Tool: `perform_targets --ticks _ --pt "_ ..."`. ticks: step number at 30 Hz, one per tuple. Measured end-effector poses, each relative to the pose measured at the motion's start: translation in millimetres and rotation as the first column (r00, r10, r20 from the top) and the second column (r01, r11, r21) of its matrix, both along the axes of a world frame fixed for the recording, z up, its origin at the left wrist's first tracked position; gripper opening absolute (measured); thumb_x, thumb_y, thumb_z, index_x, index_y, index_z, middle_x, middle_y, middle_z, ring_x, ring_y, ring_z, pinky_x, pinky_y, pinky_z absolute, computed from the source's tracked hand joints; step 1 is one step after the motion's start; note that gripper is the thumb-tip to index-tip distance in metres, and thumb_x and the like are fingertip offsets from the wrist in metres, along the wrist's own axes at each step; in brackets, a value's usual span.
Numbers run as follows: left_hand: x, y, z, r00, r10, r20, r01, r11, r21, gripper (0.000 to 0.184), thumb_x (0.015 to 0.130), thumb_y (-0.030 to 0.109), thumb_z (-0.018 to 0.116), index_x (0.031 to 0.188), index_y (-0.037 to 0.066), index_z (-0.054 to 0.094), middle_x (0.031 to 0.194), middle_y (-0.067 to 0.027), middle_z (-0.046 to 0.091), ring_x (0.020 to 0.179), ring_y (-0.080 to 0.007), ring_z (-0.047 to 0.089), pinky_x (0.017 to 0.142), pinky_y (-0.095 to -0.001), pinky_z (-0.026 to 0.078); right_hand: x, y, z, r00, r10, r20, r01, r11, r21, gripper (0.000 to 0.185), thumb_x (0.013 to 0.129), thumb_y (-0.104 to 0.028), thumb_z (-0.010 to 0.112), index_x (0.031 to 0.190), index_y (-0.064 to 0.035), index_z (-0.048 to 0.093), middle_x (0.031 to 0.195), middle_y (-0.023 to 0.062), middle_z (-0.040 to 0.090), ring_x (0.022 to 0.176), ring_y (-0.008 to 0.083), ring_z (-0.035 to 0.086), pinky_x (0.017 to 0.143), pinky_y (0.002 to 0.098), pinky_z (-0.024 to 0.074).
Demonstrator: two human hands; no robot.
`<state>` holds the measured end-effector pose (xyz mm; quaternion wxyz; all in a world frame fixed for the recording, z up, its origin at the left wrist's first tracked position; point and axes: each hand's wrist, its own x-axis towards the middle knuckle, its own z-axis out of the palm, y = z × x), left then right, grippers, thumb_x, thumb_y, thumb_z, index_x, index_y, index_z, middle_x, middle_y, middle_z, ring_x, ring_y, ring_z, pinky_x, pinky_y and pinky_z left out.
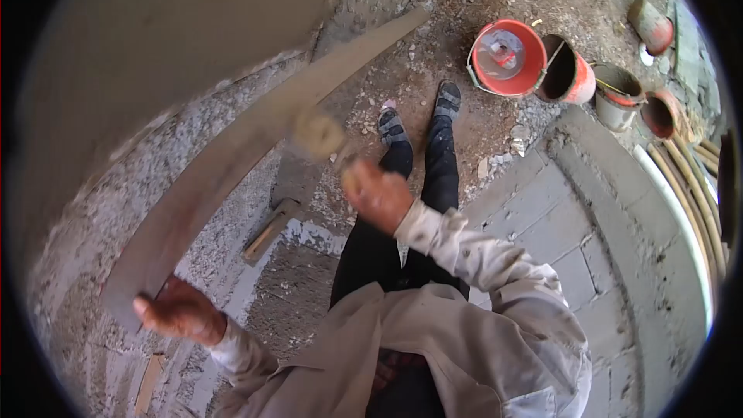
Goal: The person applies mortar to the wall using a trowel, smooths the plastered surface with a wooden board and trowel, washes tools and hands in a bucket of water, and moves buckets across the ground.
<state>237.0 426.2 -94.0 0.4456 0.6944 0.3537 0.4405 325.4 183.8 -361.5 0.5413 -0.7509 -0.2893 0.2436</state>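
My left hand grips the lower end of a long, flat straightedge, its thumb lying over the near face. The straightedge runs up and to the right across rough masonry, its far tip close to the dirt floor. My right hand is closed in front of my legs, blurred by motion. Just beyond its fingers a yellowish-brown rounded thing shows as a smear against the straightedge. Whether that hand holds it, and what it is, I cannot tell. A wooden-handled tool rests below the straightedge.
A red bucket with cloudy liquid stands on the rubble-strewn floor, with several dirty buckets to its right. Smooth wet-looking plaster covers the upper left. Grey blockwork and a bundle of poles lie to the right.
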Motion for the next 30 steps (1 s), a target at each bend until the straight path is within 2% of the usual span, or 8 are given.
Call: perform_targets --ticks 6,12,15,21,23,25,27,30 --pt "-7 29 -6 0.978 0.205 -0.036 -0.206 0.979 0.002 0.045 0.088 0.03 0.062 0.118 -0.004 0.056 0.12 -0.0157 0.06 0.112 -0.0273 0.055 0.103 -0.0422 0.04 91 -12 -317 0.996 -0.085 -0.028 0.054 0.813 -0.58 0.025 0.091 -0.023 0.055 0.108 -0.0075 0.047 0.067 0.0185 0.062 0.056 0.0418 0.059 0.047 0.0502 0.0452" --pt "-21 59 3 0.971 0.236 -0.033 -0.237 0.972 -0.013 0.049 0.085 0.026 0.063 0.119 -0.008 0.053 0.121 -0.0208 0.057 0.112 -0.0313 0.056 0.102 -0.0437 0.042 89 -12 -189 0.996 0.019 0.09 -0.009 0.995 -0.104 0.033 0.083 -0.013 0.065 0.109 -0.0016 0.05 0.075 0.0144 0.059 0.06 0.0316 0.063 0.049 0.0406 0.0511" --pt "-13 58 4 0.942 0.29 -0.167 -0.286 0.957 0.045 0.052 0.087 0.034 0.062 0.121 -0.004 0.053 0.122 -0.0176 0.057 0.111 -0.0277 0.056 0.1 -0.0404 0.042 93 -15 -180 0.972 0.231 0.038 -0.203 0.913 -0.354 0.025 0.086 -0.013 0.062 0.109 -0.0082 0.053 0.084 0.0139 0.061 0.066 0.0319 0.064 0.052 0.0377 0.0519" --pt "13 46 -34 0.876 0.471 -0.107 -0.429 0.86 0.274 0.023 0.079 0.027 0.068 0.091 0.008 0.065 0.098 -0.0109 0.069 0.096 -0.0277 0.062 0.092 -0.0457 0.047 188 -53 -578 0.968 -0.195 -0.159 -0.028 0.544 -0.838 0.031 0.089 -0.034 0.054 0.115 -0.0173 0.05 0.083 0.0288 0.064 0.081 0.0459 0.063 0.07 0.054 0.0489" --pt "7 46 -21 0.976 0.213 -0.038 -0.216 0.972 -0.089 0.025 0.08 0.029 0.068 0.091 0.008 0.065 0.097 -0.0103 0.068 0.094 -0.0277 0.062 0.092 -0.046 0.047 217 -61 -572 0.983 -0.166 -0.075 0.042 0.608 -0.793 0.031 0.09 -0.037 0.052 0.113 -0.0161 0.05 0.086 0.0287 0.064 0.085 0.0463 0.063 0.074 0.0537 0.0494" --pt "-2 53 -15 0.969 0.231 -0.089 -0.228 0.973 0.039 0.031 0.082 0.03 0.068 0.102 0.007 0.063 0.108 -0.011 0.065 0.098 -0.0255 0.06 0.092 -0.0463 0.047 191 -47 -507 0.959 -0.283 0.0 0.168 0.568 -0.805 0.032 0.091 -0.035 0.05 0.112 -0.0115 0.048 0.086 0.0306 0.063 0.085 0.0482 0.062 0.074 0.0553 0.0492" --pt "-50 77 5 0.696 0.485 -0.529 0.113 0.654 0.748 0.042 0.083 0.033 0.07 0.116 0.008 0.06 0.124 -0.0111 0.056 0.104 -0.0265 0.057 0.091 -0.045 0.048 150 -37 -434 0.926 -0.37 -0.071 0.228 0.701 -0.676 0.038 0.092 -0.03 0.051 0.122 -0.0092 0.041 0.08 0.0241 0.065 0.075 0.0448 0.064 0.063 0.0534 0.0507" --pt "-30 62 6 0.732 0.386 -0.562 0.037 0.8 0.598 0.054 0.084 0.039 0.069 0.128 0.013 0.055 0.136 -0.0099 0.046 0.111 -0.0292 0.054 0.089 -0.0436 0.05 93 -8 -266 0.89 -0.363 -0.278 0.267 0.906 -0.328 0.02 0.089 -0.014 0.058 0.105 -0.0029 0.052 0.074 0.0203 0.064 0.064 0.0373 0.064 0.053 0.0466 0.0488"
